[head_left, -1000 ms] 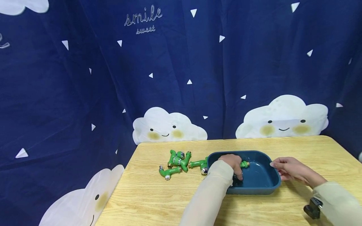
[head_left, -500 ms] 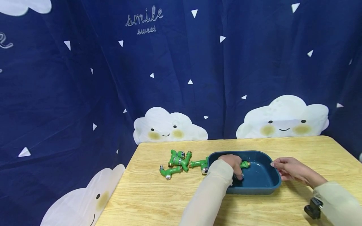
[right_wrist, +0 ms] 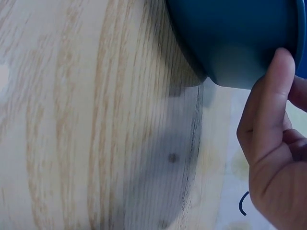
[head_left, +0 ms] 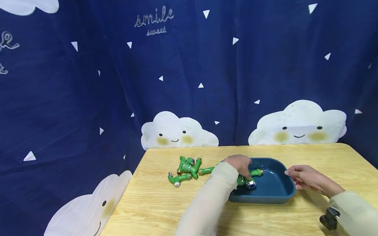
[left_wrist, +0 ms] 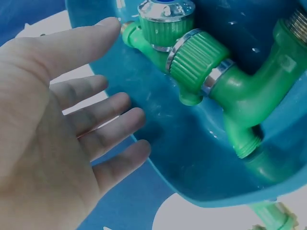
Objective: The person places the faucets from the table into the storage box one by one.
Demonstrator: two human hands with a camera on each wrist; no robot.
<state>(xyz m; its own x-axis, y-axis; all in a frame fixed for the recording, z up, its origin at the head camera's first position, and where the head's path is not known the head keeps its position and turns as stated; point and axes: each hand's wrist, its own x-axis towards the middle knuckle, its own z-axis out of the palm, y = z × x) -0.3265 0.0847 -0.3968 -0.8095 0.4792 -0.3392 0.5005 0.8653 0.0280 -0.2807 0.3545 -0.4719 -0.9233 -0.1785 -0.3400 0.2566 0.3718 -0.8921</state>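
1. Left hand (head_left: 240, 164): fingers straight, spread wide, nothing gripped; poised at the left end of the blue tub (head_left: 274, 198), by its rim.
2. Right hand (head_left: 308, 179): narrow grip, thumb and fingers pinching the tub's right rim.
3. Green taps (left_wrist: 249, 93) lie inside the tub, toward its left end; tub floor shows between them and the right wall.
4. Other taps (head_left: 188, 168) lie on the table (head_left: 322, 155), left of the tub, near its wall.
5. Wood shows between tub and table's back edge; more in front.
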